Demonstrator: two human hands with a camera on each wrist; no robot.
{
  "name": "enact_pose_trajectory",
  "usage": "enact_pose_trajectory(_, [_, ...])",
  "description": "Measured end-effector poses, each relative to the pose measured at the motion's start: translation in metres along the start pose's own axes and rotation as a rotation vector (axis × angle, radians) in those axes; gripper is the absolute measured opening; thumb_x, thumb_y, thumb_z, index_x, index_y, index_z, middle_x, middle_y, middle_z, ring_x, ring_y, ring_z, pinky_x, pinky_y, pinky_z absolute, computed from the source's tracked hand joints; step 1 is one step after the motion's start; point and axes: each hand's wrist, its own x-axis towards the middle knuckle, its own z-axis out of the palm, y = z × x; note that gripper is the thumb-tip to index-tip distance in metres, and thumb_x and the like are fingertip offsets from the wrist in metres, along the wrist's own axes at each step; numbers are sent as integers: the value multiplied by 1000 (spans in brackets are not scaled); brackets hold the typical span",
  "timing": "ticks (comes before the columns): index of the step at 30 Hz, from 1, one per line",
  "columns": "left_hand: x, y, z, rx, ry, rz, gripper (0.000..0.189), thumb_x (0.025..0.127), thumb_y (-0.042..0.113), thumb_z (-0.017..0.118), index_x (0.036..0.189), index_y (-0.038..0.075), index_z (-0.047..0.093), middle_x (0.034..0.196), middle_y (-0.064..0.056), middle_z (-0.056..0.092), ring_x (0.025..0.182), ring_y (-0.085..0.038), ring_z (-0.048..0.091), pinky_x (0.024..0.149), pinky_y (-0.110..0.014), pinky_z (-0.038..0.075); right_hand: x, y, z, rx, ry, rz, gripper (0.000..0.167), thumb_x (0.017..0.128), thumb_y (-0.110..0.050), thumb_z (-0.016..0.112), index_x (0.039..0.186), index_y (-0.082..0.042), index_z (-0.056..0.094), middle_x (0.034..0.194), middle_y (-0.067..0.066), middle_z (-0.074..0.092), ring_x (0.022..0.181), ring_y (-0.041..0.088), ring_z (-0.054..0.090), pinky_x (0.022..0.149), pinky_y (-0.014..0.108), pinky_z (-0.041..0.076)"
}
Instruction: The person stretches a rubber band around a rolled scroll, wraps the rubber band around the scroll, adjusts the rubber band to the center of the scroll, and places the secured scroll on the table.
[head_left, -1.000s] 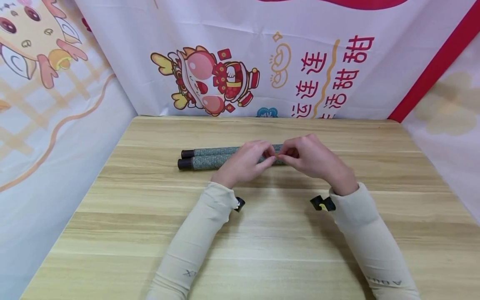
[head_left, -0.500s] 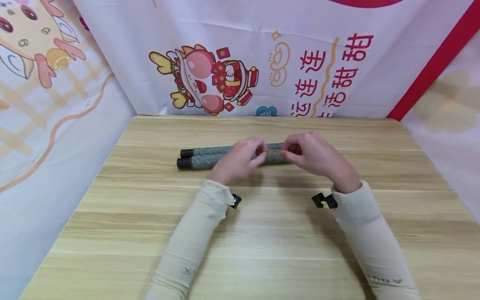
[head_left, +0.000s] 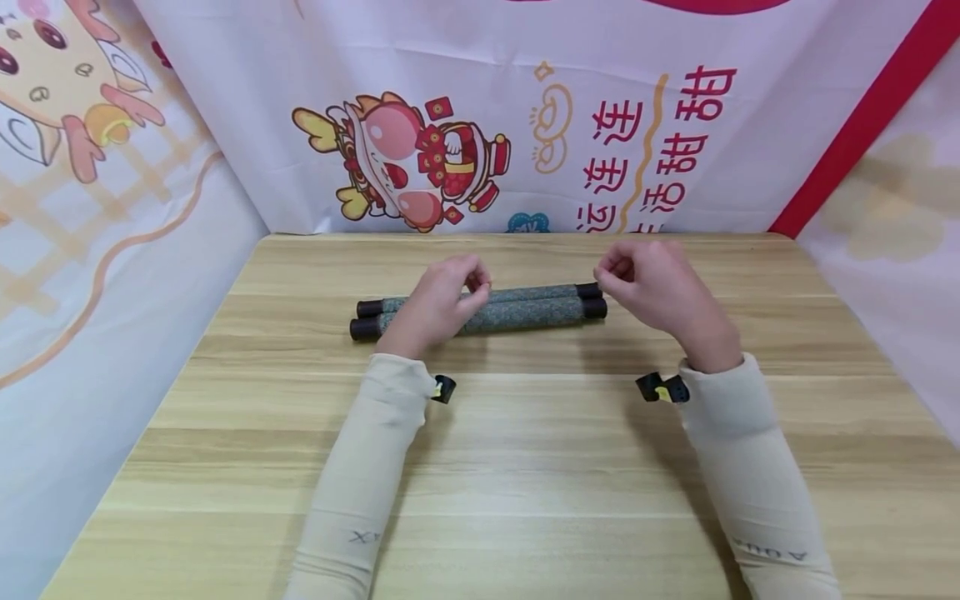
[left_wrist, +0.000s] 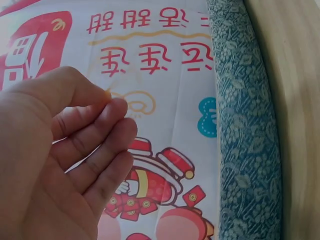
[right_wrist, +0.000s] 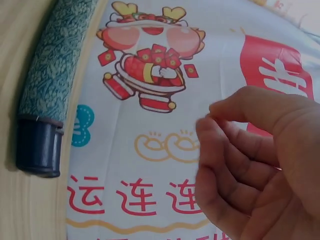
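Okay, both pinches are closed. My left hand (head_left: 435,304) has thumb tip against index tip, other fingers loosely curled; my right hand (head_left: 663,292) does the same. No gap visible at either tip. Whether something thin sits in there, can't tell.

Green brocade scroll (left_wrist: 247,120), wound as two parallel rolls touching side by side, lies on the wood-grain table (head_left: 510,467), mostly between my two pinches and a bit nearer me. My left hand hides part of its left half; my right pinch is just beside the dark end caps (head_left: 595,308) at its right end. Both wrist views show a gap between fingers and brocade, so I read both hands as off it. White printed cloth (head_left: 517,100) hangs beyond both pinches.

Doing this step well: spread both hands evenly, tips above the rolls, so nothing snags a cap. If something thin is in the pinch, pull light and level; a jerk would likely skew the pair or turn the near roll (head_left: 525,315) toward me. Nothing binding shows on the stretch between my hands; what's behind the left is hidden, so check there first.
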Motion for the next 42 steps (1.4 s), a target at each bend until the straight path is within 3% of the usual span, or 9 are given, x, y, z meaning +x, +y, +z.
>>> enact_pose_trajectory(7, [1, 6, 5, -14, -30, 9, 12, 106, 14, 60, 110, 5, 67, 105, -7, 70, 99, -21, 66, 89, -39, 57, 1, -8, 9, -4, -73, -22, 19, 102, -22, 70, 110, -7, 78, 99, 8, 79, 88, 20, 73, 83, 44, 62])
enact_pose_trajectory(19, [7, 17, 17, -21, -92, 72, 12, 104, 9, 63, 111, 1, 69, 105, -9, 71, 99, -22, 68, 93, -40, 59, 7, -15, 30, -6, -153, -113, 30, 99, -21, 76, 122, -3, 74, 113, 12, 78, 101, 24, 75, 93, 47, 62])
enact_pose_trajectory(30, [6, 28, 27, 2, -166, 74, 9, 103, 11, 63, 110, 7, 68, 105, -3, 69, 100, -18, 65, 93, -35, 56, 9, -18, 41, 0, -198, -138, 40, 97, -21, 78, 131, -2, 70, 124, 16, 75, 111, 32, 72, 100, 49, 60])
enact_pose_trajectory(42, [5, 39, 30, 22, -187, 102, 7, 104, 13, 64, 110, 10, 67, 107, -3, 70, 100, -16, 65, 93, -33, 57, 10, -19, 48, 16, -194, -194, 32, 93, -18, 82, 123, -9, 75, 116, 6, 78, 104, 21, 74, 97, 43, 62])
